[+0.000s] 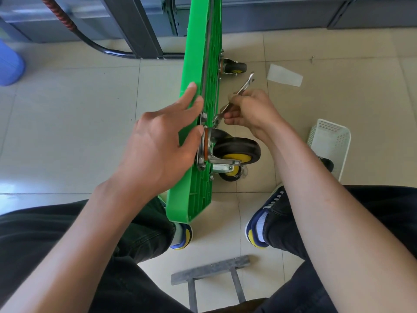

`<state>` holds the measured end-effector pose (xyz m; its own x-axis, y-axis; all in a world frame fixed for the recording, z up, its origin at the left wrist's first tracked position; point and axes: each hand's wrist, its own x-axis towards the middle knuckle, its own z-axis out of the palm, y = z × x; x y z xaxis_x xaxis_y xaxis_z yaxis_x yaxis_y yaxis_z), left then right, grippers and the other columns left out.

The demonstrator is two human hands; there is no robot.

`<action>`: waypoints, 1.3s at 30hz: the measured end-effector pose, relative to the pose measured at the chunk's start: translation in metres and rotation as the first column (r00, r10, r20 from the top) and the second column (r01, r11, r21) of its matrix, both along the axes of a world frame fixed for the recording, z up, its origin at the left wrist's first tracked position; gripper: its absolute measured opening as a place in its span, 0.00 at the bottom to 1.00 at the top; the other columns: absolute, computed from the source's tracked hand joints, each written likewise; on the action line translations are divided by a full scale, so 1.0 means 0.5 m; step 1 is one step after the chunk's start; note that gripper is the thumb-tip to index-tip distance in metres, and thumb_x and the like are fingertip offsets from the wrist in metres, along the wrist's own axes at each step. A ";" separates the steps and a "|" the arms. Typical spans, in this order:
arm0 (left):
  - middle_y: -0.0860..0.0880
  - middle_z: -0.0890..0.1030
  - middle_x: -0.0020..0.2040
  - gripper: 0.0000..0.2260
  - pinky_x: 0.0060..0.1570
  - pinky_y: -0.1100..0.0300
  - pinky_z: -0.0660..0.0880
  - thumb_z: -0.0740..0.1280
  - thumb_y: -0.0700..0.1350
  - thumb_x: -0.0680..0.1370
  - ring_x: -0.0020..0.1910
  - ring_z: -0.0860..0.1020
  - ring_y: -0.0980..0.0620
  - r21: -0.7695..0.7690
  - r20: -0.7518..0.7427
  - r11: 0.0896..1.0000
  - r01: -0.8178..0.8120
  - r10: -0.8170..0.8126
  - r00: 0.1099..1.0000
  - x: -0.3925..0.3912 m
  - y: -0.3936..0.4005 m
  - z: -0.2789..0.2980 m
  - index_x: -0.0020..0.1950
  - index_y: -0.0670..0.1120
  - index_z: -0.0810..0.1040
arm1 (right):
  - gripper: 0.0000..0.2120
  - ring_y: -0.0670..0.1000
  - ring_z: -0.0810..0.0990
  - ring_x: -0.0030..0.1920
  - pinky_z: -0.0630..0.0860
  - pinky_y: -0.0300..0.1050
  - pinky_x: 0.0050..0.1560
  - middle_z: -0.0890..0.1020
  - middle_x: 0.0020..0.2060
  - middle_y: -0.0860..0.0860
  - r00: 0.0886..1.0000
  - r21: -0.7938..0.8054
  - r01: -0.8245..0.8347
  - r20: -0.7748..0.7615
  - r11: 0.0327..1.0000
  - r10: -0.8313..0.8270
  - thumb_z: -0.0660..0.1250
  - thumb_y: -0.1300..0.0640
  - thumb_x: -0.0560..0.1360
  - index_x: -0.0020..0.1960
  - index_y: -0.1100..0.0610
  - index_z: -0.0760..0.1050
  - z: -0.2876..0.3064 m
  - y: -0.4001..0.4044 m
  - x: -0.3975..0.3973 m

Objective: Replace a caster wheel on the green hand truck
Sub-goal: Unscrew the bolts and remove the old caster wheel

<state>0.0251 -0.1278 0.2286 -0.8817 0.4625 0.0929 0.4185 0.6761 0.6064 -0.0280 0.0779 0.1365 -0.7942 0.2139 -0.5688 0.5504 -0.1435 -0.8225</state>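
The green hand truck [198,64] stands on its edge between my knees, underside facing right. A black caster wheel [237,150] with a yellow hub sits on its near end, and a second caster wheel [233,67] is mounted farther away. My left hand [162,141] rests flat against the truck's left face, fingers over the edge by the caster's mounting plate. My right hand [250,109] grips a metal wrench [242,89], whose lower jaw is at the bolt above the caster plate.
A white perforated basket [329,141] stands on the tiled floor at the right, with a loose wheel [327,163] beside it. A clear plastic bag [284,75] lies behind. A grey stool frame [212,274] is under me. Grey cabinets and a black handle tube line the back.
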 end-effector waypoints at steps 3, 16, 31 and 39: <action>0.51 0.71 0.75 0.18 0.32 0.70 0.68 0.69 0.42 0.80 0.22 0.69 0.67 -0.007 0.002 1.000 -0.006 0.006 1.000 -0.001 -0.001 -0.001 0.70 0.45 0.78 | 0.06 0.54 0.82 0.33 0.85 0.48 0.41 0.81 0.36 0.60 0.995 -0.101 -0.005 0.098 0.995 0.014 0.64 0.64 0.83 0.49 0.65 0.74 -0.010 -0.001 -0.012; 0.53 0.70 0.75 0.19 0.39 0.62 0.73 0.68 0.44 0.79 0.23 0.69 0.70 0.008 0.007 0.999 -0.033 0.033 0.999 0.001 -0.002 0.000 0.71 0.47 0.78 | 0.14 0.53 0.84 0.32 0.82 0.44 0.36 0.83 0.40 0.62 0.992 -0.210 -0.015 0.122 0.978 0.041 0.64 0.64 0.83 0.64 0.72 0.73 -0.031 -0.009 -0.019; 0.51 0.70 0.75 0.19 0.29 0.74 0.68 0.67 0.44 0.79 0.22 0.71 0.62 -0.012 0.000 1.000 0.001 -0.001 1.000 -0.004 -0.001 0.002 0.71 0.45 0.78 | 0.15 0.53 0.84 0.33 0.82 0.44 0.37 0.82 0.40 0.60 0.976 -0.107 -0.178 0.105 0.978 0.189 0.65 0.62 0.83 0.66 0.69 0.73 -0.018 -0.016 -0.049; 0.50 0.72 0.74 0.18 0.40 0.65 0.71 0.70 0.40 0.78 0.29 0.70 0.76 0.004 -0.033 1.000 -0.010 0.011 0.999 -0.005 0.000 -0.012 0.68 0.44 0.79 | 0.12 0.58 0.85 0.37 0.84 0.56 0.41 0.85 0.40 0.61 0.932 0.373 -0.226 -0.185 0.900 0.311 0.64 0.58 0.84 0.65 0.61 0.74 0.015 -0.052 -0.013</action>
